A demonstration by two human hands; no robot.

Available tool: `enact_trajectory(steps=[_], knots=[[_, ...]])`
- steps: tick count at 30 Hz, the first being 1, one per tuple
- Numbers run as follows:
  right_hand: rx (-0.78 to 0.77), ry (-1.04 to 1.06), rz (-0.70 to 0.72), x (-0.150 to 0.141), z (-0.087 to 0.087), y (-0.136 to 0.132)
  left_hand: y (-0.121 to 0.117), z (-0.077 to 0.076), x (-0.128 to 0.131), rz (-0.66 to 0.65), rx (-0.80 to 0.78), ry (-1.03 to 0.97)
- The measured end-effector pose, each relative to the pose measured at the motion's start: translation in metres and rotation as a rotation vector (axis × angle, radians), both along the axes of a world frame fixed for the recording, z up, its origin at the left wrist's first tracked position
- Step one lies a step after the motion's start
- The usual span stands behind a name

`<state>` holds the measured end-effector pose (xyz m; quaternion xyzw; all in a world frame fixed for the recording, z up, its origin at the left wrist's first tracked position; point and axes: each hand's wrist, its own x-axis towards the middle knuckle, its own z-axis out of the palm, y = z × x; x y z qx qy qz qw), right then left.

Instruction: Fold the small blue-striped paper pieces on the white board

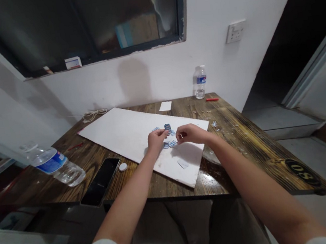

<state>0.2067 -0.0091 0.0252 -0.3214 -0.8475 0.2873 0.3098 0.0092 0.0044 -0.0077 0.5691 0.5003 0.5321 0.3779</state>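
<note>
Wood table (260, 157) with phone (100, 182) face up, white disc (123, 167) just beside it, bottle (55, 166) on its side, second bottle (200, 82) upright by the wall (both blue-labelled), red stick (212, 99), cable (91, 115); wall socket (235, 31) above, box (72, 63) on window ledge

1 camera, worn on the person's head, gives the only view. It sits above the near edge of the dark brown wood-plank table (254, 154) and faces forward and down across it. The table fills the lower middle of the frame, with the white plastered wall (157, 78) rising beyond its far edge and the grey floor (304, 147) to its right. The left hand (157, 140) and right hand (190, 133) appear over the table's middle, with the forearms reaching up from the frame's bottom edge.
</note>
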Motion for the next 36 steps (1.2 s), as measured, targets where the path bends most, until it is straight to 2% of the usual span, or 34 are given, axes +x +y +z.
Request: enact_trajectory(steps=[4,7,10,26,33,36], knots=[[0.243,0.308,-0.041,-0.006,0.003,0.002,-0.007,0.005,0.001,-0.117,-0.022,0.025],[0.395,0.309,-0.106,-0.007,-0.004,0.007,-0.008,0.005,0.001,-0.196,-0.023,0.057],[0.465,0.273,-0.167,-0.003,-0.011,0.013,-0.007,0.004,0.000,-0.233,-0.025,0.048],[0.425,0.200,-0.079,0.004,-0.018,0.020,-0.008,0.007,0.000,-0.282,-0.034,-0.025],[0.182,0.204,-0.025,0.007,-0.014,0.018,-0.009,0.005,-0.001,-0.323,-0.016,0.034],[0.111,0.172,0.059,0.007,-0.005,0.011,-0.007,0.006,0.000,-0.264,-0.009,0.007]])
